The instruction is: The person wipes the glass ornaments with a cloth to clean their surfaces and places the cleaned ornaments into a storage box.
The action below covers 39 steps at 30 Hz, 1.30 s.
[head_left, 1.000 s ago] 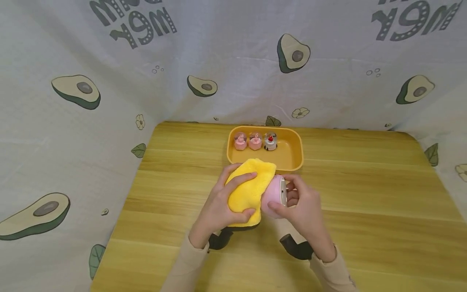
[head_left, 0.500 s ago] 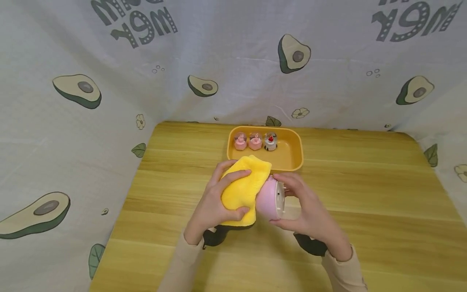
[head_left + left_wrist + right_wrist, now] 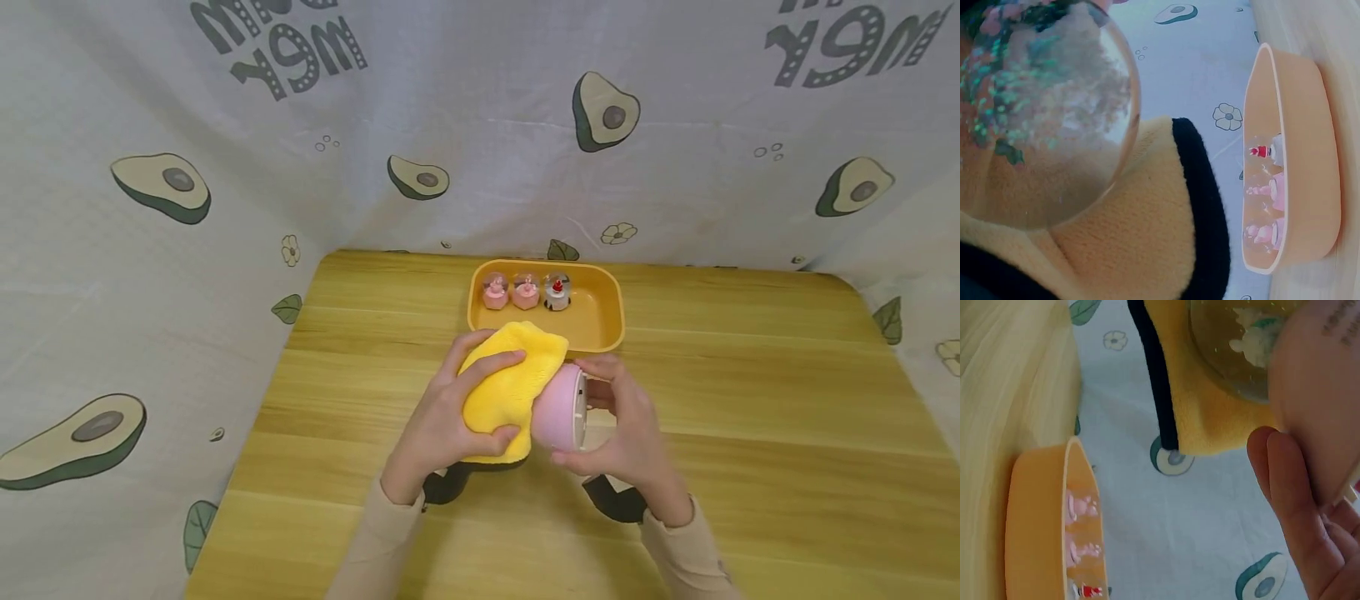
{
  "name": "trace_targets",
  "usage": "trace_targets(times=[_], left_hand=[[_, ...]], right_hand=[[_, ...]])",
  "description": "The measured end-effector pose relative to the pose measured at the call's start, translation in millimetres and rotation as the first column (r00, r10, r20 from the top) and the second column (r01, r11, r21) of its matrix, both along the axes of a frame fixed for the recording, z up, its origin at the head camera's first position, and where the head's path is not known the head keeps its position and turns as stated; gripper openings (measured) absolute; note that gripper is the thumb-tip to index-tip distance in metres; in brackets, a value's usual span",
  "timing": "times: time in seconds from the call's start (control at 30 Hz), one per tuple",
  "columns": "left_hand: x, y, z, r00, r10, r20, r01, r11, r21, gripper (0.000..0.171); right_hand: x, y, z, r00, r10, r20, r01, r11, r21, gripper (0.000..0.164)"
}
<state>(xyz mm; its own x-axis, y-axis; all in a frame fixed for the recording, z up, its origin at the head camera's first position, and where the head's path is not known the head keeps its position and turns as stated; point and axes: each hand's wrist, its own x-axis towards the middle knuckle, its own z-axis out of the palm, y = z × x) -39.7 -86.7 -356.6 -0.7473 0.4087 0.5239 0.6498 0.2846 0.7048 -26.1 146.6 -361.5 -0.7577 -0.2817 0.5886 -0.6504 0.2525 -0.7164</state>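
Note:
A large snow globe is held on its side over the table, its pink base [image 3: 555, 410] facing right. My right hand [image 3: 633, 429] grips that base, fingers [image 3: 1288, 475] and thumb at its edge. A yellow cloth [image 3: 501, 400] with a dark border is wrapped about the glass end. My left hand [image 3: 442, 417] holds the cloth against the glass, fingers spread over the top and thumb below. In the left wrist view, the clear glass ball [image 3: 1054, 125] shows glitter inside, with the cloth behind and beneath it.
Just beyond the hands stands a yellow tray [image 3: 611, 333]. Three small globes sit along its left part: two pink ones, including a small pink globe [image 3: 496, 292], and a white globe with red [image 3: 557, 292]. A white avocado-print curtain [image 3: 510, 192] hangs behind the wooden table [image 3: 765, 433].
Both hands shifted slightly left with the cloth and snow globe, then back right. The right fingers loosened wider around the base and closed in again. The tray has stayed put.

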Motion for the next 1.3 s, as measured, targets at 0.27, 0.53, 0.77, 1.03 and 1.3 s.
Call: trace_targets(times=[0.27, 0.53, 0.77, 1.03, 1.3], left_hand=[[1.0, 3.6, -2.8, 0.999, 0.028, -0.038, -0.029, 0.999, -0.022, 0.071], [-1.8, -1.7, -8.1, 0.999, 0.02, 0.025, -0.021, 0.999, 0.041, 0.072], [-1.8, -6.3, -3.2, 0.998, -0.023, 0.059, 0.02, 0.998, 0.051, 0.069], [1.8, -1.6, -1.0, 0.998, -0.03, 0.056, 0.028, 0.999, 0.047, 0.067], [2.9, 9.5, 3.9, 0.993, 0.085, -0.086, -0.088, 0.996, -0.026, 0.073]], right_hand=[[13.6, -21.0, 13.4, 0.839, -0.142, 0.525, 0.212, 0.975, -0.074, 0.051], [9.0, -7.8, 19.7, 0.888, -0.055, 0.456, 0.006, 0.994, 0.11, 0.082], [3.7, 4.7, 20.8, 0.978, 0.073, 0.197, -0.115, 0.97, 0.214, 0.105], [0.9, 0.8, 10.0, 0.997, 0.034, 0.068, -0.042, 0.991, 0.125, 0.092], [7.2, -14.0, -1.6, 0.962, -0.085, 0.26, 0.136, 0.973, -0.185, 0.069]])
